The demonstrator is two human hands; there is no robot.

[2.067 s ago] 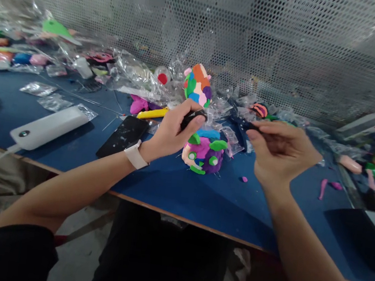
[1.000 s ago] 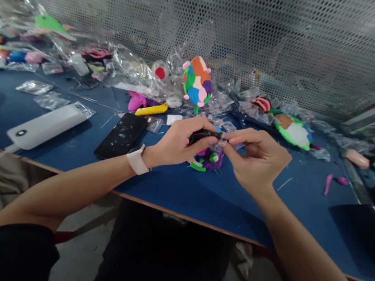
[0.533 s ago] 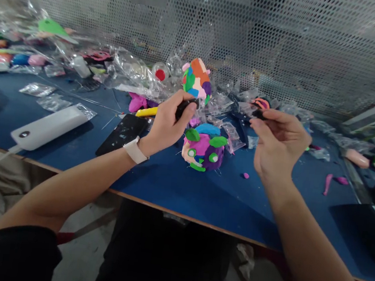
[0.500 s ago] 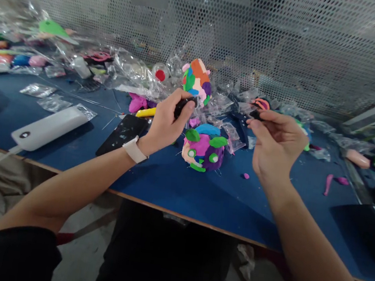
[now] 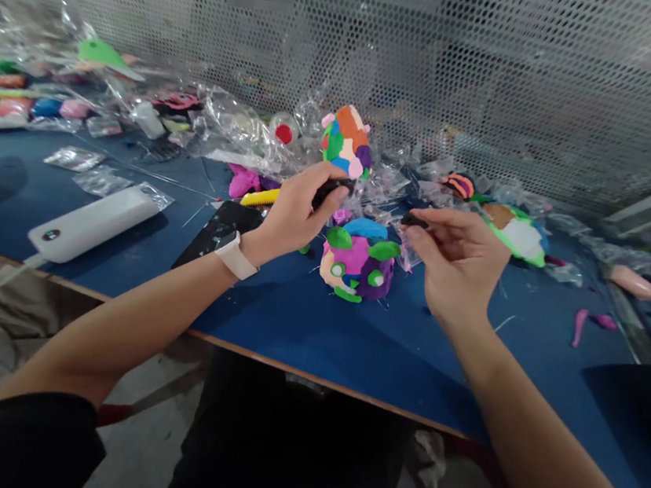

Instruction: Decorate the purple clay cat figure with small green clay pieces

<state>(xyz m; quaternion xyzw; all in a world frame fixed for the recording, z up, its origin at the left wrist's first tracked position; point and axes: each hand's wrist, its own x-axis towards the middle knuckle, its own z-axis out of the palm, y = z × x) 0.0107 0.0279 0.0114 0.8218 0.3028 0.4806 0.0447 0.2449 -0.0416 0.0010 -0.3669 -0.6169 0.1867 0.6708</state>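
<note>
1. A person sits at a blue worktop [image 5: 291, 327], both hands raised above it and apart from each other.
2. The left hand [image 5: 294, 212] has its fingers clamped on a black lump [image 5: 332, 191], which looks soft, like modelling clay. Part of the lump is hidden in the grip.
3. The right hand [image 5: 462, 269] pinches a small black piece [image 5: 414, 219] between thumb and forefinger. A gap lies between this piece and the lump.
4. Below and between the hands, a round animal head [image 5: 356, 256] rests on the worktop, patched in pink, purple and peach, with green ears and green-and-white eyes. Neither hand appears to touch it.
5. Behind the left hand is a second many-coloured figure [image 5: 347, 140]. To the left lie a yellow-handled tool [image 5: 260, 197], a dark phone [image 5: 217, 231] and a white power bank [image 5: 96, 222].
6. As a judgement on handling: a light pinch should suit the small piece, since soft material would flatten or take fingerprints. A loose cradle for the lump would spare its shape. Wrists held high would avoid brushing the ears, and clean fingertips would avoid black smears on the bright colours.
</note>
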